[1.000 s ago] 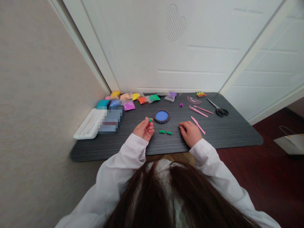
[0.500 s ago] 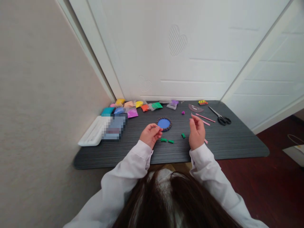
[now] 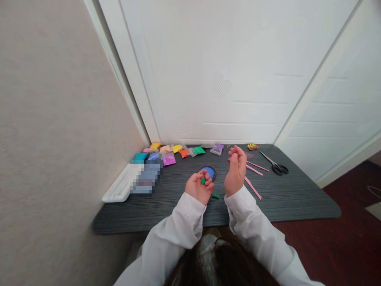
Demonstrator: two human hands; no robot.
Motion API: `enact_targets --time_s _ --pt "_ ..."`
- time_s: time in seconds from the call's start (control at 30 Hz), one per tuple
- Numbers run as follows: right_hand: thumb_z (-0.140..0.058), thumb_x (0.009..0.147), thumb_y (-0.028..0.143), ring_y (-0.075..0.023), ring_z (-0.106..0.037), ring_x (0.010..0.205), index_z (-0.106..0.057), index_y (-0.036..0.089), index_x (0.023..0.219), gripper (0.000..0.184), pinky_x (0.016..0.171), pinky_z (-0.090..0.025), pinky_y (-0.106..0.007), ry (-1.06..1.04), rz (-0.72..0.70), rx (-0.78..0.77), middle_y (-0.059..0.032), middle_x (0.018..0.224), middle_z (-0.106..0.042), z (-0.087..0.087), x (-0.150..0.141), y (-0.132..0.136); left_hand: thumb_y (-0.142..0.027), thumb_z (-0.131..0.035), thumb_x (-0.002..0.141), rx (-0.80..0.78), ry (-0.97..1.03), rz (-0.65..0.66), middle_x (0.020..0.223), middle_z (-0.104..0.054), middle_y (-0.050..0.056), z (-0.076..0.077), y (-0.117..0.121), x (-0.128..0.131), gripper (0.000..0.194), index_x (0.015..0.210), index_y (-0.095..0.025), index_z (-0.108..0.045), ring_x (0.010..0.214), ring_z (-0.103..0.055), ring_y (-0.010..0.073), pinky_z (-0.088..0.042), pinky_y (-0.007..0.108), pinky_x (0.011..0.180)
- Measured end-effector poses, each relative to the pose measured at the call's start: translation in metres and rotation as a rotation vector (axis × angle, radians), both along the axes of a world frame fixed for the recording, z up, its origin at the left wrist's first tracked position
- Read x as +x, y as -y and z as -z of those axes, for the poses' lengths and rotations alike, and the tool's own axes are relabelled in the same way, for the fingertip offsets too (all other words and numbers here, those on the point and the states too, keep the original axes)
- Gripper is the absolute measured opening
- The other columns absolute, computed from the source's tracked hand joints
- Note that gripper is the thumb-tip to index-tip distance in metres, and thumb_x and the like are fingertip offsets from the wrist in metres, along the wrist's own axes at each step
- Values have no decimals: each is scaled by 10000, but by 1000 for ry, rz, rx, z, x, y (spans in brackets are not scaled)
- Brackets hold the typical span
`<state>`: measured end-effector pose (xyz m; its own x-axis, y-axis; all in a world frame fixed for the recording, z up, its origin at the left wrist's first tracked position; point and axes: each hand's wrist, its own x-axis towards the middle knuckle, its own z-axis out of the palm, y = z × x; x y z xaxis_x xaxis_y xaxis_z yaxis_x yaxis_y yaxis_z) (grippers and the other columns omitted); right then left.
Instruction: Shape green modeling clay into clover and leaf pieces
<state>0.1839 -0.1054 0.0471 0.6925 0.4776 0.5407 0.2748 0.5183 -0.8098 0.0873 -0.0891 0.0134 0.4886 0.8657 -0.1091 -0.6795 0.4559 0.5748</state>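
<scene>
My left hand [image 3: 200,187] is turned palm up with its fingers curled. A small lump of green clay [image 3: 203,180] shows between those fingers. Just beyond it lies a blue disc [image 3: 210,171] with a dark beaded rim, partly covered by the fingers. Another small green clay piece [image 3: 215,196] rests on the table to the right of that hand. My right hand [image 3: 235,171] is held upright over the table, fingers stretched and thumb apart, with nothing visible in it. It hides part of the table behind it.
Pink sticks [image 3: 253,188] and black-handled scissors [image 3: 279,168] lie to the right. Several bags of coloured clay [image 3: 169,159] line the back left. A white tray [image 3: 117,190] stands by the wall. A small yellow and red object [image 3: 253,147] sits at the back right.
The view has tilted up. My left hand has turned palm up, and green clay now shows in its fingers. My right hand has moved left, closer to the left hand, and straightened its fingers.
</scene>
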Motion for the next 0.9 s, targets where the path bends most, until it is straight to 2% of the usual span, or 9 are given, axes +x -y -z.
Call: enact_targets --time_s 0.1,0.2,0.3,0.4,0.5,0.6,0.73,0.8,0.9 --pt "-302 843 338 -132 -488 937 -443 191 1064 301 805 -377 -329 -107 -6 33 -53 1031 -505 -10 -3 -1 -146 -417 749 -30 22 -20 429 -341 -67 -7 1 2 77 739 -131 -491 315 -291 21 -227 121 299" --pt "-263 854 340 -139 -476 980 -440 191 1076 321 835 -365 -352 -106 11 30 -60 1060 -498 -14 -8 2 -50 -443 724 -41 7 -79 590 -526 2 -13 2 3 221 927 -135 -471 381 -422 19 -324 108 346" --pt "-244 857 341 -153 -413 1092 -410 182 1130 357 902 -326 -380 58 46 47 -83 1155 -448 -13 -15 5 67 -443 636 -29 -9 -143 870 -592 80 -17 7 5 482 1062 -158 -420 735 -597 100 -474 186 637" --pt "-185 856 386 -171 -309 1193 -321 182 1223 442 967 -258 -420 256 27 52 -96 1277 -343 -11 -25 8 74 -453 610 70 -49 -126 1061 -559 65 -20 17 9 601 1140 -207 -410 1012 -523 143 -387 263 889" --pt "-93 844 453 -187 -185 1259 -197 182 1296 537 1005 -186 -450 404 -41 -6 -88 1361 -218 -7 -31 10 -186 -486 751 211 -69 -36 1223 -471 29 -25 27 9 450 1188 -258 -403 1178 -371 147 -224 290 1019" --pt "-20 816 515 -215 -88 1283 -82 171 1327 619 1013 -119 -491 488 -75 -52 -84 1398 -111 -2 -38 16 -546 -267 785 253 -25 20 1320 -361 12 -35 33 5 534 1236 -272 -351 1248 -244 140 -148 295 1047" --pt "-99 823 513 -220 -68 1287 -39 213 1330 592 1021 -121 -475 474 -75 -74 -45 1410 -39 -4 -59 27 -625 -112 747 497 -123 -94 1378 -237 -35 -48 42 1 641 1293 -305 -210 1283 -96 135 -60 313 1058" --pt "-162 830 489 -224 -30 1289 -60 252 1325 559 1016 -136 -479 381 -21 -72 -8 1412 14 -12 -67 31 -641 -153 728 679 -235 -208 1398 -168 -51 -51 49 1 663 1299 -306 -192 1289 -14 147 -20 303 1059" --pt "-170 839 462 -221 -17 1291 -36 274 1321 535 990 -166 -515 343 -50 -59 0 1410 -32 -22 -63 34 -693 -227 663 782 -343 -249 1407 -122 -59 -51 61 2 738 1292 -307 -219 1284 68 176 21 308 1058"
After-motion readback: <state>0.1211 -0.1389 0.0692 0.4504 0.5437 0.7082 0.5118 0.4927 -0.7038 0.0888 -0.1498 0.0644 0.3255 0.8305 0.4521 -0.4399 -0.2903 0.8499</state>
